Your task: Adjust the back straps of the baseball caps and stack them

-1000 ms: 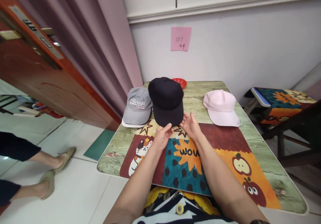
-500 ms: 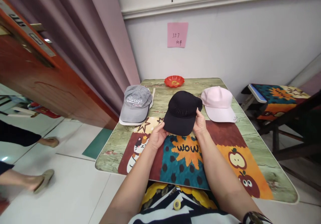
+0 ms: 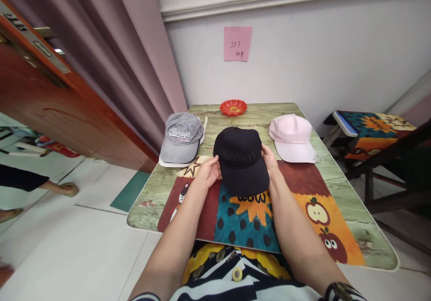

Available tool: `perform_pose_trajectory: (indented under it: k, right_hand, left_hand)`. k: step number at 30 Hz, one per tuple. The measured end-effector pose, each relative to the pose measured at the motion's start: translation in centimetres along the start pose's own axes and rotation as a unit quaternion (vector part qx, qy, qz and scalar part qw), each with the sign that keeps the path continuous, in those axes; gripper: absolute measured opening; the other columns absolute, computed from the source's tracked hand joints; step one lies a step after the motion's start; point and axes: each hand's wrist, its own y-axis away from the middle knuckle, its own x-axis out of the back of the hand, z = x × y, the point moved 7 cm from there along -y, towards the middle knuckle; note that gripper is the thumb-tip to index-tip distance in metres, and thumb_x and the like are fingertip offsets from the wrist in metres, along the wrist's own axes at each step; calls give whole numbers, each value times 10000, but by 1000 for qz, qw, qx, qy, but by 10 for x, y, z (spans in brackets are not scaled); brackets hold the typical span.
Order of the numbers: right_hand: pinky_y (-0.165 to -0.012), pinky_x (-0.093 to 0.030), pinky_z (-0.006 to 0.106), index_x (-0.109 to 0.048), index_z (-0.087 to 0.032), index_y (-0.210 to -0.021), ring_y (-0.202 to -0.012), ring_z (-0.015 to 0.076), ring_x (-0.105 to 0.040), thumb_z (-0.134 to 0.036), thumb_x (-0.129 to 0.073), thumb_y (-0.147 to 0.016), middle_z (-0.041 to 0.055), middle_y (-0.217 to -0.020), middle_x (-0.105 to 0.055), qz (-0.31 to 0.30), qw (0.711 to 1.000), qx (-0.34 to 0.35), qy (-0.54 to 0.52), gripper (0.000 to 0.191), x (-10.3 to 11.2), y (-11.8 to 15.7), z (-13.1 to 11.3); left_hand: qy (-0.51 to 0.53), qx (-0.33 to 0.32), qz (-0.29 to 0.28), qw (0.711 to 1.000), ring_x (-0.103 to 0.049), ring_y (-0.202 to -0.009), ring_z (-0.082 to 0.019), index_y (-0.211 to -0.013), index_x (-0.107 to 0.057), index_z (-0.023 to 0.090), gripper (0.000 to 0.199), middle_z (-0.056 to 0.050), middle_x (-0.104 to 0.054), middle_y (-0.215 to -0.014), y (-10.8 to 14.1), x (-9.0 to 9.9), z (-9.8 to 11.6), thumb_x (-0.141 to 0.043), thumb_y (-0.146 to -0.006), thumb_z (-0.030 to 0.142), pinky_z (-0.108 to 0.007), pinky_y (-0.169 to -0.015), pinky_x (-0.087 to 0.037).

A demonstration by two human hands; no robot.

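Note:
Between my hands is a black baseball cap (image 3: 240, 159), its brim tilted toward me and dark lettering on its front. My left hand (image 3: 209, 171) pinches the cap's left edge, near where the brim meets the crown. On the opposite side, my right hand (image 3: 269, 159) grips the right edge, its fingers partly hidden behind the cap. A grey cap (image 3: 182, 137) with white lettering rests on the table to the left, over something white. To the right sits a pale pink cap (image 3: 292, 137), brim facing me.
The wood-patterned table (image 3: 144, 211) carries a colourful printed mat (image 3: 249, 229). A red scalloped dish (image 3: 233, 108) stands at the back, below a pink note (image 3: 237, 44) on the wall. A door (image 3: 74, 126) and curtain flank the left; another person's foot (image 3: 67, 189) shows on the floor.
The black cap has turned so its front and brim face me more, and sits slightly nearer. My left hand has shifted up from the brim to the cap's side.

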Motion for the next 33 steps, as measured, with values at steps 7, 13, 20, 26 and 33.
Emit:
perform_pose_trajectory:
  k: [7, 13, 20, 26, 33]
  right_hand:
    - [-1025, -557, 380, -699, -232, -880, -995, 200, -748, -184, -693, -708, -21, -912, -799, -32, 989, 142, -2, 179, -7, 1, -20]
    - [-1098, -499, 361, -726, -277, -1077, -1092, 168, -711, -232, -826, -685, -24, -1114, -782, -2, 960, 279, 8, 407, -11, 8, -44]
    - [-1041, -528, 445, -747, -211, -1057, -1043, 224, -712, -369, -765, -728, 61, -1117, -774, 119, 925, 325, 156, 364, 15, 0, -44]
    - [-1063, -477, 433, -751, -178, -1010, -1055, 224, -679, -291, -611, -766, 84, -1074, -767, 190, 884, 350, 246, 303, 31, 4, -53]
    - [-1145, -379, 405, -677, -224, -1175, -1221, 231, -588, -456, -500, -943, 100, -1268, -688, 215, 810, 379, 393, 374, -1, 32, -62]
  left_hand:
    - [-49, -41, 22, 998, -661, -584, -126, -778, -624, 160, 152, 4, -710, -687, -13, -15, 49, -677, -725, 28, -245, -640, -539]
    - [-224, -294, -39, 928, -699, -872, -185, -942, -746, 181, 223, -23, -770, -922, -4, -60, 106, -772, -723, 209, -311, -884, -526]
    - [-308, -375, 35, 874, -646, -1175, -250, -810, -728, 190, 148, -89, -732, -1193, -25, -24, 95, -802, -703, 259, -354, -1045, -471]
    - [-308, -306, 94, 896, -684, -919, -202, -970, -732, 168, 248, -60, -758, -970, -41, 16, 53, -662, -733, 155, -333, -918, -517]
    - [-287, -363, 158, 872, -655, -1078, -211, -990, -760, 218, 240, -51, -747, -1078, -14, 8, 68, -617, -816, 136, -308, -1043, -447]
